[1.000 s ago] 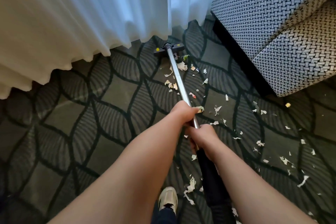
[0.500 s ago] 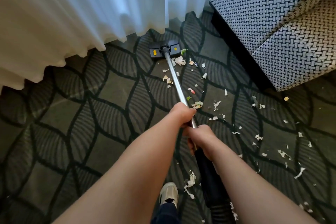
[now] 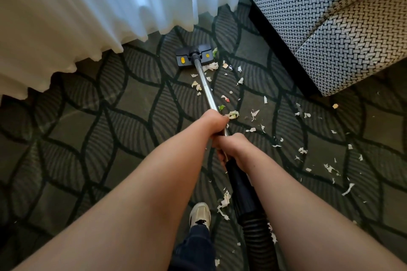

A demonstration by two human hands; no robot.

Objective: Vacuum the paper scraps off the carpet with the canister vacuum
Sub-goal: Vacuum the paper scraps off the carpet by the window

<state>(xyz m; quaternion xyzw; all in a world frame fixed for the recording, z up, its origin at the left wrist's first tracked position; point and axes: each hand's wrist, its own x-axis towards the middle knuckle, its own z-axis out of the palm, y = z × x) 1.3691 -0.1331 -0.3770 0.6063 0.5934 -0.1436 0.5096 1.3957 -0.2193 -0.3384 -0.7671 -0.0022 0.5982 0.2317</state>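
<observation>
**Both hands draw the floor head back from the curtain**

Left hand [image 3: 217,120] is wrapped tight round the metal wand [image 3: 206,88], higher up the tube; the right hand [image 3: 233,147] is closed just behind it where the tube meets the black handle [image 3: 240,182]. The ribbed hose [image 3: 255,229] trails away past the shoe [image 3: 200,213]. The canister itself is out of view.

Compared with a second ago, the floor head [image 3: 195,57] has come clear of the white curtain [image 3: 99,6] hem, where it was half tucked under, and now sits fully exposed on the patterned carpet [image 3: 88,138], near the hem but apart from it. A large scrap [image 3: 212,66] lies against its near right corner.

That looks like the return stroke of a pass, and it has gathered little: the paper scraps [image 3: 233,114] remain strewn along the wand's right side and out toward the woven armchair [image 3: 319,17], with more beside the shoe. Most of the job seems left, and the next strokes probably need to shift rightward.
</observation>
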